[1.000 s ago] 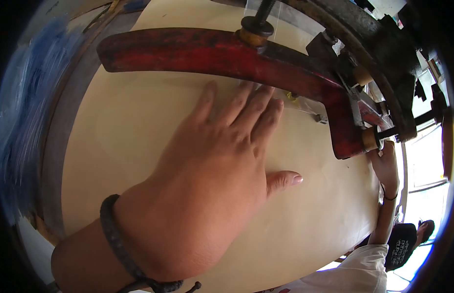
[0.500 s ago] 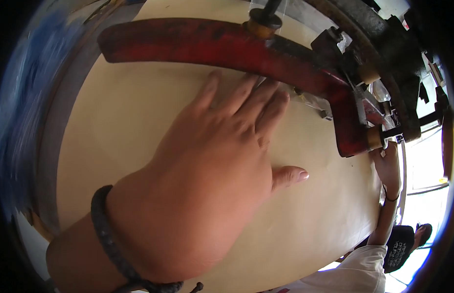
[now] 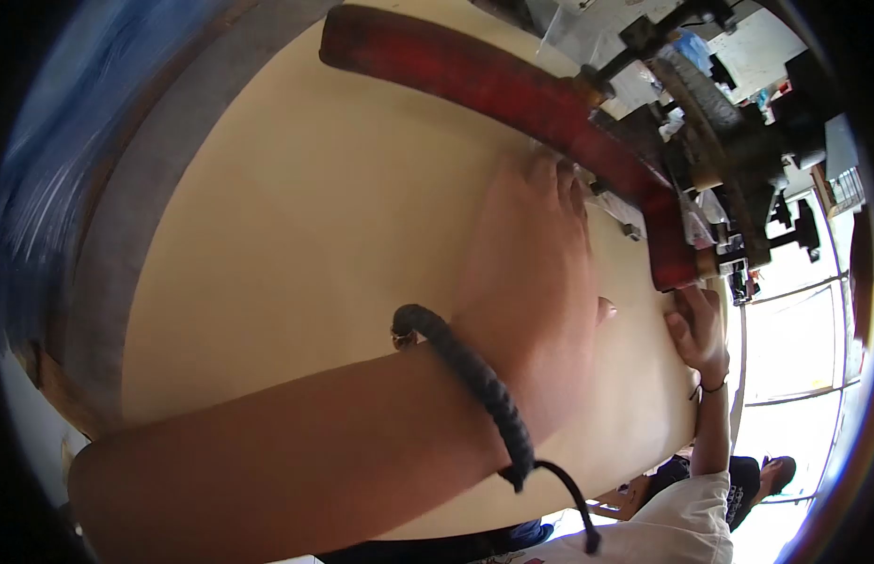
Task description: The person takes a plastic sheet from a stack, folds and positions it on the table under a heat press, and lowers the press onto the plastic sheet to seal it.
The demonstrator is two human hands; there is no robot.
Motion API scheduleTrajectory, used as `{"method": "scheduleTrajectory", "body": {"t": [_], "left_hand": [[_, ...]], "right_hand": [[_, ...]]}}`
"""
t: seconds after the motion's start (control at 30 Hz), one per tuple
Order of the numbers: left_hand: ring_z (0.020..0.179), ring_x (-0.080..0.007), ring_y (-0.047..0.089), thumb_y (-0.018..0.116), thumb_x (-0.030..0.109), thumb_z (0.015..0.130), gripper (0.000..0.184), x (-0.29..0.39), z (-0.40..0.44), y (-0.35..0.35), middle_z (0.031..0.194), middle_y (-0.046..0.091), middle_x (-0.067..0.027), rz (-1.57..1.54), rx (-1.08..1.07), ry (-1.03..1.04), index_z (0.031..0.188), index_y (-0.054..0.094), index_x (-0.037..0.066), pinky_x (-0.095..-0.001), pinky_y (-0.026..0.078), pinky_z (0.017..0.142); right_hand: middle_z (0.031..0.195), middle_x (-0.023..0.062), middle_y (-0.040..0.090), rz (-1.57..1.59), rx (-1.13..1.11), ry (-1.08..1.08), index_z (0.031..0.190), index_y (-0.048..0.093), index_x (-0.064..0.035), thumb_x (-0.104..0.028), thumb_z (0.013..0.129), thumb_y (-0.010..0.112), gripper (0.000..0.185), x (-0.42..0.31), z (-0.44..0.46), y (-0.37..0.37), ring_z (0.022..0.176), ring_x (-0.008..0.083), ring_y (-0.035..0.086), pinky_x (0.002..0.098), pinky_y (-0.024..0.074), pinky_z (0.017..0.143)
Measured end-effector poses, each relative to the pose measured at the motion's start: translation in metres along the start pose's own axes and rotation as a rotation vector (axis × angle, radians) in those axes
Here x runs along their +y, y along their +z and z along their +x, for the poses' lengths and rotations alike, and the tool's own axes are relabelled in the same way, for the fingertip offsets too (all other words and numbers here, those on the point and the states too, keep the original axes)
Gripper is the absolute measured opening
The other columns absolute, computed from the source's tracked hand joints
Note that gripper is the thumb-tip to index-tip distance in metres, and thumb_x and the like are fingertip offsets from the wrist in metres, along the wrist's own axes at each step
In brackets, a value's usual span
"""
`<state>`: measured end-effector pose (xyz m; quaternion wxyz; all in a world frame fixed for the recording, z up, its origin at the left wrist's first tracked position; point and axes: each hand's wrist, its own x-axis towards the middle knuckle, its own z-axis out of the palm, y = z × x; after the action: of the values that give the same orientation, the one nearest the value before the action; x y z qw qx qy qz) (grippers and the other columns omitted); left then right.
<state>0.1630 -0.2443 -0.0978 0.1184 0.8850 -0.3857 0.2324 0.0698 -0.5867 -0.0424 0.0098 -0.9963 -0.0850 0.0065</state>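
Observation:
My left hand, with a dark braided cord bracelet at its wrist, lies palm down on a broad smooth cream-coloured sheet. Its fingers stretch toward the inner edge of a worn red curved metal bar and are slightly blurred; nothing shows in the hand. The thumb tip sticks out on the right side. Whether the fingertips touch the bar or only the sheet I cannot tell. My right hand is out of view.
Threaded bolts and dark metal clamp parts join the red bar at the upper right. Another person's hand rests by the bar's lower end, beyond it a white sleeve. A grey curved rim and blue glossy material border the left.
My left hand has slid right across the sheet, and more of its forearm shows. The view has shifted, so the red bar sits differently. The other person's hand shows more fully.

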Motion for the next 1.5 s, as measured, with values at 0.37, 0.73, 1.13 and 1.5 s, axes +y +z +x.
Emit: {"method": "scheduleTrajectory", "body": {"t": [0.37, 0.73, 1.13, 1.5], "left_hand": [[0.129, -0.0258, 0.05, 0.051, 0.06, 0.098, 0.08, 0.012, 0.011, -0.005, 0.139, 0.062, -0.0155, 0.113, -0.12, -0.032, 0.137, 0.058, -0.009, -0.0408, 0.041, 0.106], [0.096, -0.0208, 0.06, 0.054, 0.036, 0.098, 0.032, 0.034, 0.016, -0.029, 0.1, 0.063, -0.0066, 0.523, -0.35, -0.072, 0.113, 0.069, 0.013, -0.041, 0.048, 0.068], [0.073, -0.0238, 0.072, 0.047, 0.058, 0.102, 0.056, 0.0, 0.023, -0.034, 0.073, 0.072, -0.0063, 0.317, -0.439, -0.348, 0.131, 0.068, 0.014, -0.036, 0.052, 0.072], [0.067, -0.0259, 0.07, 0.058, 0.044, 0.101, 0.044, -0.011, 0.023, -0.018, 0.066, 0.068, -0.0102, 0.215, -0.129, -0.01, 0.126, 0.07, 0.01, -0.0374, 0.053, 0.064]], "right_hand": [[0.063, 0.014, 0.059, 0.08, 0.104, -0.071, 0.119, 0.063, 0.0027, -0.029, 0.087, 0.074, 0.046, -0.085, 0.028, 0.002, 0.054, 0.0328, 0.058, 0.0426, 0.0423, 0.056], [0.055, 0.0103, 0.049, 0.18, 0.16, -0.085, 0.118, 0.066, 0.001, -0.024, 0.088, 0.074, 0.04, -0.085, 0.033, 0.005, 0.047, 0.0283, 0.052, 0.0396, 0.039, 0.052], [0.058, 0.0106, 0.054, 0.178, 0.12, -0.116, 0.117, 0.065, 0.0014, -0.031, 0.089, 0.073, 0.044, -0.077, 0.029, 0.003, 0.052, 0.0311, 0.058, 0.0406, 0.0421, 0.056], [0.058, 0.01, 0.054, 0.146, 0.098, -0.123, 0.12, 0.062, 0.0016, -0.033, 0.091, 0.074, 0.047, -0.075, 0.03, 0.003, 0.054, 0.0323, 0.06, 0.0422, 0.0433, 0.056]]}}
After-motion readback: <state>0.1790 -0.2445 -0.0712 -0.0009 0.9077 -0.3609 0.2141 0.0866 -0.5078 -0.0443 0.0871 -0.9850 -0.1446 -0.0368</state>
